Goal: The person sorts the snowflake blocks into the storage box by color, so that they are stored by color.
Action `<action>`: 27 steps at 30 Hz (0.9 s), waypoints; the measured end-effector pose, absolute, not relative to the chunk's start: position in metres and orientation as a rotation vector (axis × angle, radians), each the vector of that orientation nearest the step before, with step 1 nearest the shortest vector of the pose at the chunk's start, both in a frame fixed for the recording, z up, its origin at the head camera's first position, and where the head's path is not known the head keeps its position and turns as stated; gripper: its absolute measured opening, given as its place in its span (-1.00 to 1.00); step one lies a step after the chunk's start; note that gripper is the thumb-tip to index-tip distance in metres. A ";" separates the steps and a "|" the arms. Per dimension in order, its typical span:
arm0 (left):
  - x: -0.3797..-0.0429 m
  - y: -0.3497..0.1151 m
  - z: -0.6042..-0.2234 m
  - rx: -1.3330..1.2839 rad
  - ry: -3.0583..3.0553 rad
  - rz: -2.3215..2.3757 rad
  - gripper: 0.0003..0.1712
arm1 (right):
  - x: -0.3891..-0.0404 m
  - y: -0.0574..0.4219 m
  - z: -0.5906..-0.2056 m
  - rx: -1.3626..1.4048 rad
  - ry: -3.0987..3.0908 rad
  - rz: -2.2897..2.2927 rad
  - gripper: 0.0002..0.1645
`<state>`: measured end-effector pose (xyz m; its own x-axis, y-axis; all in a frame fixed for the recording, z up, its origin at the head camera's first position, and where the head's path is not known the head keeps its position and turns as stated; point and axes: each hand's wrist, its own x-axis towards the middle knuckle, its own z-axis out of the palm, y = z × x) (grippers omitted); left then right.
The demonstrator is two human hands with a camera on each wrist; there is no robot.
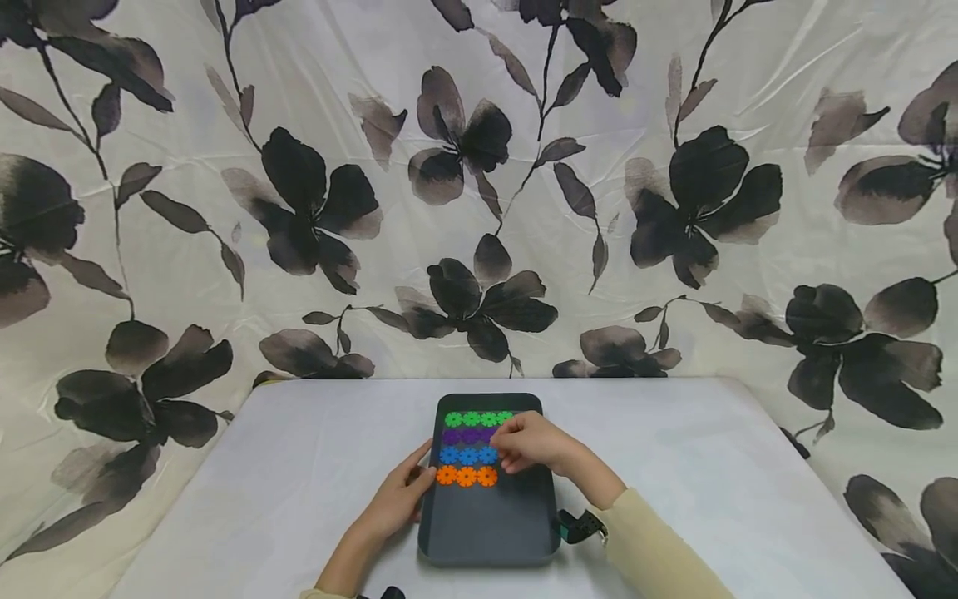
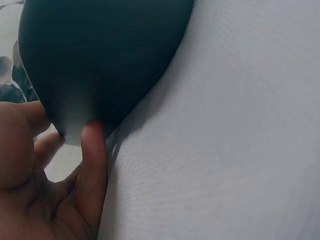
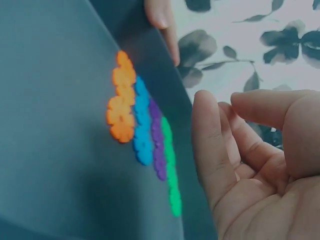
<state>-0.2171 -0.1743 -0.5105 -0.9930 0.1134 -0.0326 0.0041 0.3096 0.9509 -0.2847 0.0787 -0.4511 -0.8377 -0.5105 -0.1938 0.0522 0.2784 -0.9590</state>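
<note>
A dark grey tray lies lengthwise on the table, holding rows of small flower-shaped plastic pieces. From the far end the rows run green, purple, blue and orange; three orange pieces show. My left hand grips the tray's left edge; in the left wrist view its thumb presses against the tray wall. Over the right ends of the rows hovers my right hand, fingers bent loosely. The right wrist view shows a gap between its thumb and fingertips, with nothing held.
The tray stands on a white-covered table. Behind it hangs a pale cloth printed with dark flowers. A black band is worn on the right wrist, beside the tray's right edge.
</note>
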 end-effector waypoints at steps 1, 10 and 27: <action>-0.218 -0.175 -0.511 0.116 2.465 1.785 -0.38 | -0.284 0.080 -0.447 -0.421 2.085 -1.590 -0.75; -0.218 -0.180 -0.512 0.118 2.499 1.737 -0.37 | -0.277 0.091 -0.415 -0.544 2.117 -1.576 -0.79; -0.211 -0.248 -0.476 0.154 2.646 1.323 -0.41 | -0.264 0.164 -0.383 -0.889 2.785 -1.082 -0.89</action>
